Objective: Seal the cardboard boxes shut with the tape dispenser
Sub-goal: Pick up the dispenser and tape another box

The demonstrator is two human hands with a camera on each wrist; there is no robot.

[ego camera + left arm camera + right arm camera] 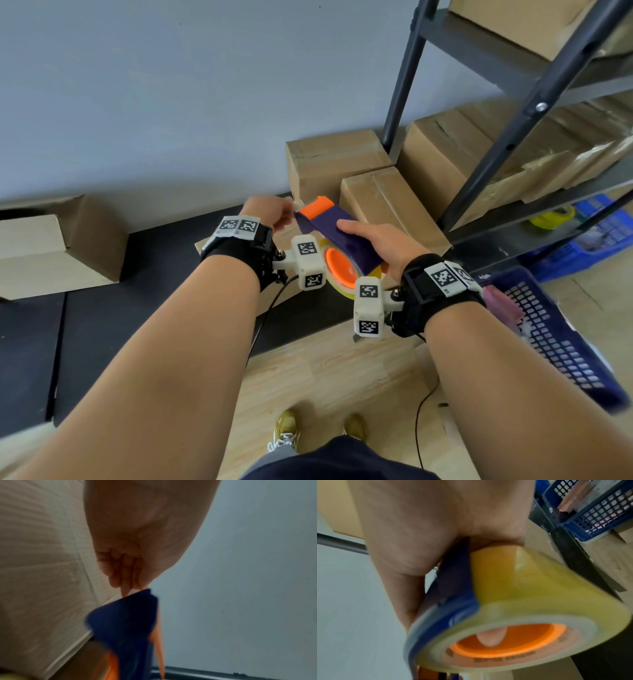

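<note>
My right hand (368, 240) grips the blue tape dispenser (337, 226) from above, thumb along its top. One finger (490, 637) reaches into the orange core of the yellowish tape roll (530, 588), which also shows below the dispenser body (334, 287). My left hand (286, 210) pinches a pale strip of tape at the dispenser's front tip, beside its orange end piece (317, 207). In the left wrist view the curled fingers (126, 577) meet the blue edge (130, 615). A cardboard box (281, 294) lies under my hands, mostly hidden.
Two taped boxes (337, 156) (394, 202) stand against the wall ahead, and an open box (51, 246) lies at left. A dark metal shelf (507, 144) with more boxes rises at right. A blue basket (555, 329) sits on the wooden floor by my right arm.
</note>
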